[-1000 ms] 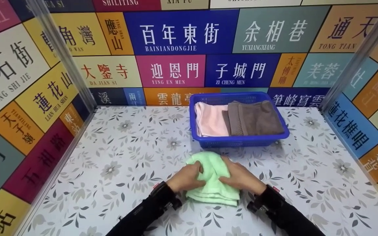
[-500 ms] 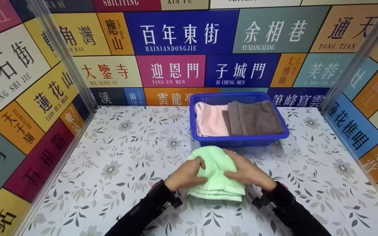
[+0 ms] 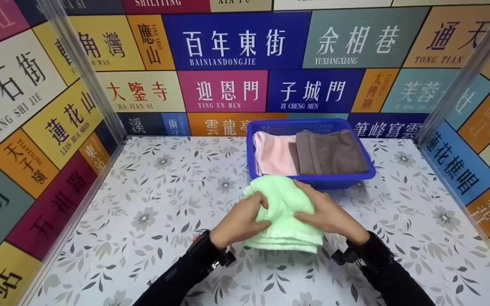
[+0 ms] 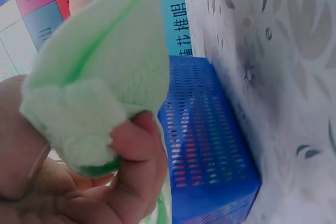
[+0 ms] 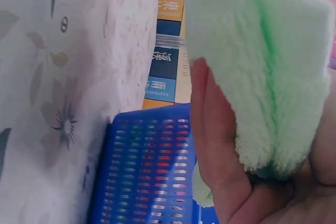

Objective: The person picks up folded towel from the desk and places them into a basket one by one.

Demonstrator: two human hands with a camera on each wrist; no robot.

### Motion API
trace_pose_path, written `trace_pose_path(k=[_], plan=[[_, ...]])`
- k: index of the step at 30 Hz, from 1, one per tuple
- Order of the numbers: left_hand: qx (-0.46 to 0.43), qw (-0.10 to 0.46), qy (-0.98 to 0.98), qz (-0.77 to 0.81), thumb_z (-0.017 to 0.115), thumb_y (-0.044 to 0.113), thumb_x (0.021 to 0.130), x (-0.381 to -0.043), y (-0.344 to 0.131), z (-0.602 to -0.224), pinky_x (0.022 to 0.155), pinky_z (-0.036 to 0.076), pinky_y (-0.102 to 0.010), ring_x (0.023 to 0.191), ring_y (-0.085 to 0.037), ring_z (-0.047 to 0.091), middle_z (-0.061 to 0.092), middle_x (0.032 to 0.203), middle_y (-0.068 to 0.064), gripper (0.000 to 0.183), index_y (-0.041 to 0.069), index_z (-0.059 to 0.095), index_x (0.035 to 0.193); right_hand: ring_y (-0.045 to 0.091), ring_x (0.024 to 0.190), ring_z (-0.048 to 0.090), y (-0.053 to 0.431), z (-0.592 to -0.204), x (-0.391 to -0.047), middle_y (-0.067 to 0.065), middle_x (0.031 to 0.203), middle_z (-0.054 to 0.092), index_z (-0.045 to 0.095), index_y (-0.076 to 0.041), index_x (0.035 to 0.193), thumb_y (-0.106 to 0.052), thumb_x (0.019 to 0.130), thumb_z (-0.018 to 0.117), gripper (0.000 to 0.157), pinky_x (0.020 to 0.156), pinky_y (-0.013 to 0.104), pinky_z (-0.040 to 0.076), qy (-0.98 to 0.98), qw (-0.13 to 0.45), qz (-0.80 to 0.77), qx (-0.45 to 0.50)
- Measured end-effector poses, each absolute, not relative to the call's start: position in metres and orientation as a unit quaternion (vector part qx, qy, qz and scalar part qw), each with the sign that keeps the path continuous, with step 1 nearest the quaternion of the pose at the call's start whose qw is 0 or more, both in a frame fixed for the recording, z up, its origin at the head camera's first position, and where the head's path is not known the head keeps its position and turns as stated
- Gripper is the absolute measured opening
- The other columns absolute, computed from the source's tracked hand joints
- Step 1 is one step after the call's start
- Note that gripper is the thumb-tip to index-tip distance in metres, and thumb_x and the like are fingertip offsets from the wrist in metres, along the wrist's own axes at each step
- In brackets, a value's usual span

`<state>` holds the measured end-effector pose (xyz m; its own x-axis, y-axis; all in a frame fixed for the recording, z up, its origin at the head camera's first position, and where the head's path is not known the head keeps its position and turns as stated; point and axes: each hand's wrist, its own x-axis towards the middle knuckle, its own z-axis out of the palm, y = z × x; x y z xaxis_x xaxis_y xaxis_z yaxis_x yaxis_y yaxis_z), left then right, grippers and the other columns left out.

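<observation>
A folded light green towel is gripped between both hands, just in front of the blue basket; its far edge overlaps the basket's front rim in the head view. My left hand holds the towel's left side, fingers curled under it in the left wrist view. On the right side, my right hand pinches the towel between thumb and fingers, and the right wrist view shows its fold in that grip. The blue plastic basket contains a folded pink towel and a folded brown towel.
The table has a white covering with grey leaves and flowers. Walls with coloured sign panels enclose it at the back and both sides. Clear corner strips join the walls.
Both hands have carried the green towel forward and up toward the basket, with a slight shift to the right. The basket and the towels inside it have stayed put.
</observation>
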<state>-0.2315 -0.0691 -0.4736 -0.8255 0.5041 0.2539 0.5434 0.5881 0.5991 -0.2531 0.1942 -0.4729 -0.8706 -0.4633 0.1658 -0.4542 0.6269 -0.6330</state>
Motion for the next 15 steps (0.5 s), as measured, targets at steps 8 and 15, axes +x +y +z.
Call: trace_pose_path(k=[8,15], plan=[[-0.286,0.077,-0.889,-0.349,0.079,0.013,0.087,-0.244,-0.057,-0.467,0.081,0.055,-0.038,0.090,-0.023,0.062,0.061,0.096,-0.005,0.036,0.009,0.053,0.110,0.045,0.137,0.051,0.204,-0.460,-0.266,0.023,0.160,0.043,0.031,-0.010,0.163,-0.010,0.087,0.078,0.090,0.110,0.062,0.043,0.895,-0.029,-0.367,-0.252],[-0.273,0.115,-0.894,-0.336,0.067,0.011,0.099,-0.263,-0.027,-0.464,0.067,0.053,-0.031,0.078,-0.020,0.058,0.059,0.106,-0.012,0.032,0.012,0.049,0.125,0.040,0.128,0.056,0.224,-0.447,-0.291,0.018,0.148,0.058,0.054,-0.022,0.152,0.006,0.088,0.072,0.073,0.104,0.053,0.047,0.887,-0.088,-0.381,-0.245]])
